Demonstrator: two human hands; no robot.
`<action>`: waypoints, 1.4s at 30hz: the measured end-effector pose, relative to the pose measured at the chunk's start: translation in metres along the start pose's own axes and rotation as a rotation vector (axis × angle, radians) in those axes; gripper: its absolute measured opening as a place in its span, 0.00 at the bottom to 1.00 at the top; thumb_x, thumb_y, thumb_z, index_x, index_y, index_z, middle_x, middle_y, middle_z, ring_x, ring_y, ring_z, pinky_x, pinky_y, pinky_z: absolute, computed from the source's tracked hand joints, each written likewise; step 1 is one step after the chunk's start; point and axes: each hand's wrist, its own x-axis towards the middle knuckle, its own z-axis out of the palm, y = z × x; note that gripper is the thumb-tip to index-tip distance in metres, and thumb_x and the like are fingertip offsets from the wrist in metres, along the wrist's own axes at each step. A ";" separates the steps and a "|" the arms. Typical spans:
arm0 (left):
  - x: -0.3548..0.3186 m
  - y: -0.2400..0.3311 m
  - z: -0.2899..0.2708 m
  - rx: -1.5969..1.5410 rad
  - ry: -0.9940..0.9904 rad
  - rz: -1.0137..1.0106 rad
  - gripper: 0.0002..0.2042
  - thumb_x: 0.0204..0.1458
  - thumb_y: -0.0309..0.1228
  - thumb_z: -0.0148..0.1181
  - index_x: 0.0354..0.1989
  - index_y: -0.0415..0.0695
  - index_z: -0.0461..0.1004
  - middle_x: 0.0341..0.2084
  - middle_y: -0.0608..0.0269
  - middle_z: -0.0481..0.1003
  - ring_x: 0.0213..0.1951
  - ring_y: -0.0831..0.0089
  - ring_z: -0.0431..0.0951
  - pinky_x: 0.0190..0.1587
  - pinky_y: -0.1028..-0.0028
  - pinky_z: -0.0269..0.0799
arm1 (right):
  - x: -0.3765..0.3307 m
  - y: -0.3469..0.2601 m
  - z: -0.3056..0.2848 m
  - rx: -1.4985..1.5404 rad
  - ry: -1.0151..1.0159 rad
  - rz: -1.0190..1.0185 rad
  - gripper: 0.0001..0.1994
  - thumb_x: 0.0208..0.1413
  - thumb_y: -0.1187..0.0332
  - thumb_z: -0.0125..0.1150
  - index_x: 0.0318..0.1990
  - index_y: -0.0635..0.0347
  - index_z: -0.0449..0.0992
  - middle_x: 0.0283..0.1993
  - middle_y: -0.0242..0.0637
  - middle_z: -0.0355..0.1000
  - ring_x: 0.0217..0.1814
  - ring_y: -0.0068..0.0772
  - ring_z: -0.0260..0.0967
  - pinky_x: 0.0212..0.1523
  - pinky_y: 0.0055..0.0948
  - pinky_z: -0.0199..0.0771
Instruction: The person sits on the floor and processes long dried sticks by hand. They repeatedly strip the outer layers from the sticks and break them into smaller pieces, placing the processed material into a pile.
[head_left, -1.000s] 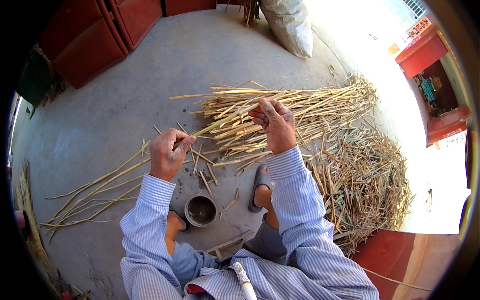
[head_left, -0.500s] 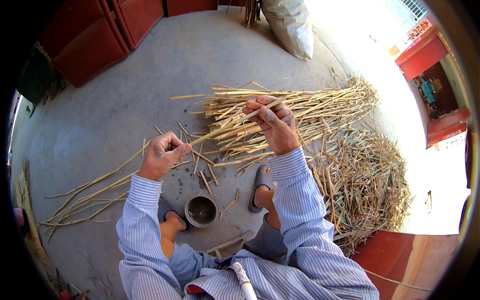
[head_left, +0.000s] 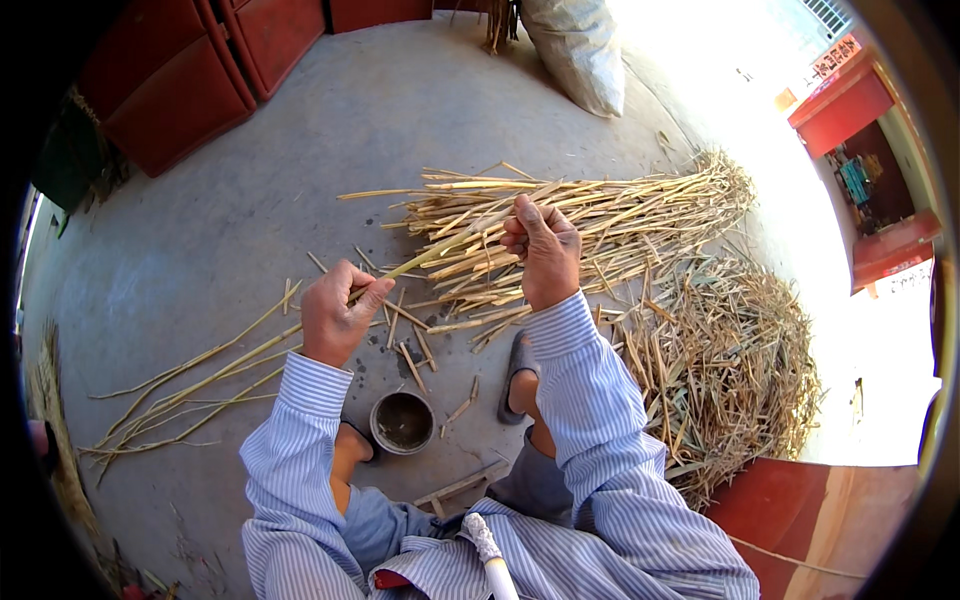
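Note:
A long pale straw stalk [head_left: 430, 255] runs slantwise from my left hand up past my right. My left hand [head_left: 340, 312] is closed round its lower part. Closed in a pinch, my right hand [head_left: 545, 250] has its thumb at the stalk's upper part; its curled fingers partly hide the grip. Beyond my hands lies a heap of cut stalks [head_left: 600, 215] on the floor. Several thin, branching stalks [head_left: 190, 385] spread to the left of my left hand. Short cut pieces [head_left: 412, 367] are scattered below the stalk.
A round metal bowl [head_left: 402, 422] stands between my sandalled feet. Right of them is a pile of dry leaves and husks [head_left: 740, 370]. A pale sack [head_left: 575, 55] and red furniture [head_left: 180, 110] stand at the back. A lit cigarette [head_left: 492, 560] juts in at the bottom.
My left hand has moved slightly right and turned more upright. My right hand has slipped a little down and its fingers have curled in more. The stalk's upper end has shifted slightly left.

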 end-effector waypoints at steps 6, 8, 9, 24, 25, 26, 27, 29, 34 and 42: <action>0.005 0.003 0.003 0.106 0.063 0.175 0.13 0.46 0.35 0.70 0.24 0.41 0.72 0.18 0.58 0.75 0.21 0.62 0.76 0.23 0.67 0.69 | 0.001 -0.014 -0.004 -0.092 0.051 -0.005 0.15 0.55 0.56 0.67 0.32 0.60 0.73 0.27 0.35 0.76 0.26 0.23 0.74 0.27 0.19 0.76; 0.004 0.003 0.003 0.126 0.041 0.181 0.12 0.46 0.34 0.70 0.25 0.41 0.72 0.19 0.57 0.75 0.22 0.62 0.76 0.24 0.66 0.69 | 0.000 -0.017 -0.006 -0.135 0.067 -0.042 0.16 0.55 0.56 0.66 0.33 0.60 0.73 0.28 0.35 0.76 0.27 0.23 0.75 0.27 0.19 0.76; 0.005 0.004 0.004 0.137 0.029 0.184 0.12 0.46 0.34 0.70 0.25 0.41 0.72 0.20 0.57 0.75 0.22 0.62 0.76 0.24 0.66 0.69 | 0.000 -0.018 -0.007 -0.135 0.070 -0.049 0.17 0.55 0.56 0.66 0.34 0.62 0.73 0.28 0.36 0.76 0.26 0.23 0.75 0.27 0.18 0.76; 0.022 0.031 0.030 -0.396 -0.204 -0.261 0.18 0.50 0.42 0.68 0.24 0.41 0.72 0.16 0.68 0.71 0.21 0.82 0.68 0.24 0.79 0.64 | -0.013 -0.026 -0.005 -0.132 -0.321 -0.070 0.10 0.62 0.67 0.57 0.42 0.68 0.73 0.39 0.43 0.77 0.40 0.30 0.78 0.42 0.26 0.81; 0.025 0.035 0.021 -0.457 -0.294 -0.337 0.17 0.51 0.43 0.68 0.24 0.41 0.72 0.16 0.68 0.71 0.20 0.83 0.68 0.24 0.79 0.64 | -0.015 -0.029 -0.005 -0.124 -0.369 -0.102 0.10 0.62 0.68 0.56 0.43 0.68 0.73 0.40 0.43 0.77 0.41 0.31 0.77 0.43 0.27 0.81; 0.027 0.037 0.013 -0.515 -0.380 -0.414 0.17 0.51 0.43 0.68 0.24 0.42 0.72 0.16 0.69 0.71 0.20 0.83 0.68 0.23 0.80 0.64 | -0.017 -0.031 -0.004 -0.114 -0.419 -0.135 0.09 0.62 0.69 0.56 0.44 0.68 0.73 0.40 0.43 0.77 0.41 0.31 0.77 0.43 0.27 0.81; 0.029 0.035 0.008 -0.574 -0.442 -0.444 0.17 0.51 0.43 0.68 0.24 0.42 0.71 0.16 0.68 0.71 0.20 0.83 0.68 0.23 0.80 0.64 | -0.018 -0.032 -0.006 -0.082 -0.485 -0.137 0.09 0.61 0.72 0.56 0.45 0.68 0.73 0.42 0.44 0.77 0.43 0.32 0.77 0.44 0.28 0.80; 0.032 0.037 0.001 -0.585 -0.518 -0.459 0.17 0.51 0.43 0.68 0.24 0.43 0.70 0.16 0.68 0.71 0.20 0.85 0.66 0.22 0.82 0.60 | -0.021 -0.031 -0.007 -0.040 -0.478 -0.144 0.09 0.61 0.72 0.56 0.45 0.68 0.73 0.42 0.44 0.77 0.43 0.33 0.77 0.45 0.29 0.80; 0.030 0.025 -0.001 -0.473 -0.461 -0.372 0.19 0.49 0.44 0.69 0.24 0.42 0.71 0.16 0.67 0.72 0.21 0.83 0.70 0.24 0.81 0.65 | 0.004 -0.043 -0.045 0.168 -0.095 -0.231 0.09 0.63 0.70 0.54 0.46 0.64 0.73 0.39 0.41 0.77 0.39 0.28 0.77 0.38 0.25 0.81; 0.024 -0.005 -0.012 -0.379 -0.337 -0.279 0.19 0.49 0.44 0.69 0.23 0.40 0.72 0.16 0.67 0.72 0.21 0.82 0.70 0.23 0.79 0.66 | 0.038 -0.066 -0.186 0.461 0.533 -0.047 0.18 0.65 0.59 0.51 0.52 0.64 0.68 0.47 0.40 0.74 0.48 0.32 0.74 0.49 0.30 0.77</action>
